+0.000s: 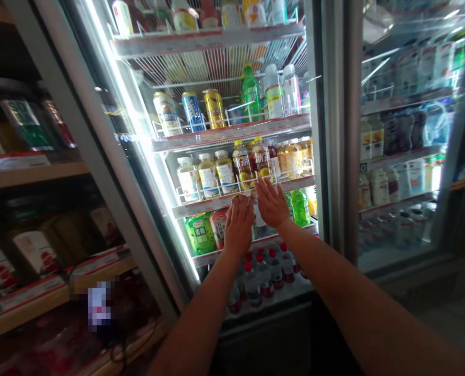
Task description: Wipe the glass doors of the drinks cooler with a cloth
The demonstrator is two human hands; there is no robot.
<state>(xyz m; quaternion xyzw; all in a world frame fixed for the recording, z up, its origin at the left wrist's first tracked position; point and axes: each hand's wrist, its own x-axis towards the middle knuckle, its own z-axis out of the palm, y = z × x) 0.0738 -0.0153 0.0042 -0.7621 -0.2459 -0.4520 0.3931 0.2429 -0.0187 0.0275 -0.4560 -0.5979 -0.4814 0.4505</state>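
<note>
Both my hands reach into a lit drinks fridge, at the front edge of a shelf [204, 205]. My left hand [239, 223] has its fingers close together over that edge, on a small pale crumpled cloth [245, 194] that shows at the fingertips. Just to its right, my right hand [272, 203] lies with fingers stretched and slightly spread, apparently holding nothing. Its fingertips are near a brown tea bottle with a yellow cap [262, 156]. Beside that stand white-capped bottles [207, 175]. Behind and below the hands, green bottles [300, 206] and a green pack [201, 232] are partly covered.
Cans [193, 111] and a green bottle [250, 90] stand on the shelf above. Red-capped bottles [263, 274] fill the bottom. A metal door frame [340, 130] bounds the right side, with another stocked fridge beyond. Wooden shelves [32, 175] with jars stand at left.
</note>
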